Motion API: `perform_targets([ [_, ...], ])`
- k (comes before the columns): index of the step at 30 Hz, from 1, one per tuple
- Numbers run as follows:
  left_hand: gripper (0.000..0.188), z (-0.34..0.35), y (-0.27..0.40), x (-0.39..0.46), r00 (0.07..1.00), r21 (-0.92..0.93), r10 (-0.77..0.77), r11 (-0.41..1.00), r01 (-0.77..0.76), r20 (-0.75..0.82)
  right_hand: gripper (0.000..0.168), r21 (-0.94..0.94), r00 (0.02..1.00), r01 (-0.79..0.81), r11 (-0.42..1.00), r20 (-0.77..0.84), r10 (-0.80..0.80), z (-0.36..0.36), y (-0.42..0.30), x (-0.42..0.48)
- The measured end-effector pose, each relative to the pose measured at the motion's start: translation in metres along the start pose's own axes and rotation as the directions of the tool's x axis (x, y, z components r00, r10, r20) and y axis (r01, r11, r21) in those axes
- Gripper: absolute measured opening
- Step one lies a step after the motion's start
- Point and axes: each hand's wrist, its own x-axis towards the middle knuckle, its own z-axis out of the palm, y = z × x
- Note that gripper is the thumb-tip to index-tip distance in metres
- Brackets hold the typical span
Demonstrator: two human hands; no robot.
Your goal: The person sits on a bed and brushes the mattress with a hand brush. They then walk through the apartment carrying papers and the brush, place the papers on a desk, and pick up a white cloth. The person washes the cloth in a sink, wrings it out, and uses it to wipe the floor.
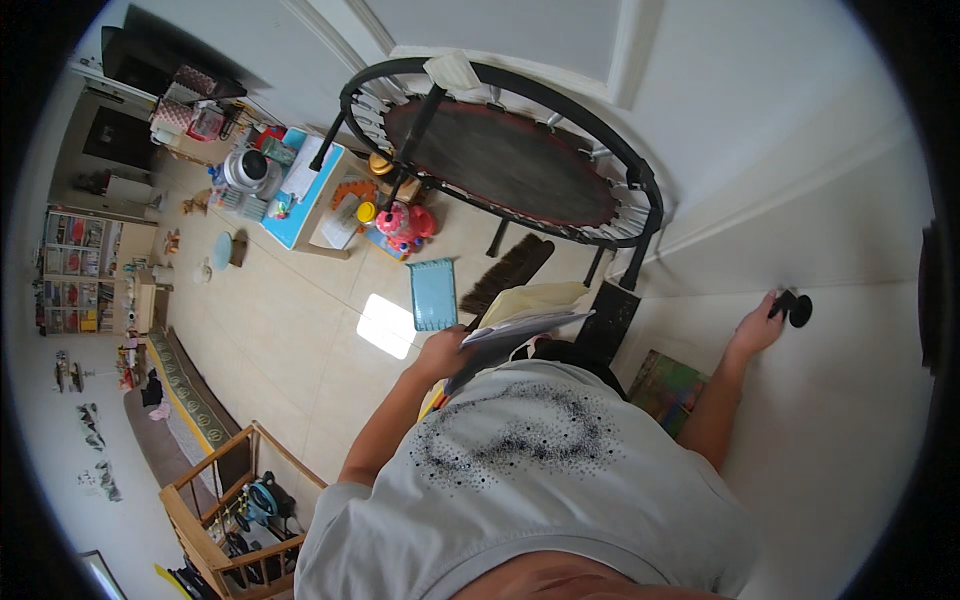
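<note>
My left hand (442, 352) is closed on a bundle of papers (525, 322), yellowish and white sheets with a dark grey one beneath, held against the front of my body. A brush with dark bristles (504, 276) shows just beyond the bundle; whether my left hand also holds its handle, I cannot tell. Out to the right, my right hand (757, 326) grips a black door handle (784, 306) on a white door (825, 390). Its fingertips are partly hidden by the handle. A light-blue tray (433, 294) lies on the tiled floor past my left hand.
A small trampoline (502, 161) leans on its side against the wall. A blue-topped table (300, 195) with clutter and pink toys (405, 225) stand beyond. A colourful board (664, 390) is by the door; a wooden crib (240, 517) stands lower left, near a sofa (161, 442).
</note>
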Motion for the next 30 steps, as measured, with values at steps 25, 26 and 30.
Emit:
perform_targets([
  [25,0.026,-0.056,-0.056,0.07,0.955,-0.04,0.271,0.962,-0.269,0.116,0.048,-0.299,0.977,-0.204,0.932,0.002,0.215,-0.008,-0.023,-0.003],
  [26,0.026,-0.053,-0.065,0.072,0.958,-0.051,0.264,0.964,-0.26,0.112,0.048,-0.342,0.977,-0.197,0.919,0.009,0.212,-0.011,-0.025,-0.002],
  [30,0.024,-0.053,-0.08,0.072,0.946,-0.095,0.309,0.949,-0.3,0.102,0.044,-0.54,0.989,-0.057,0.84,0.082,0.12,-0.027,-0.041,-0.005],
])
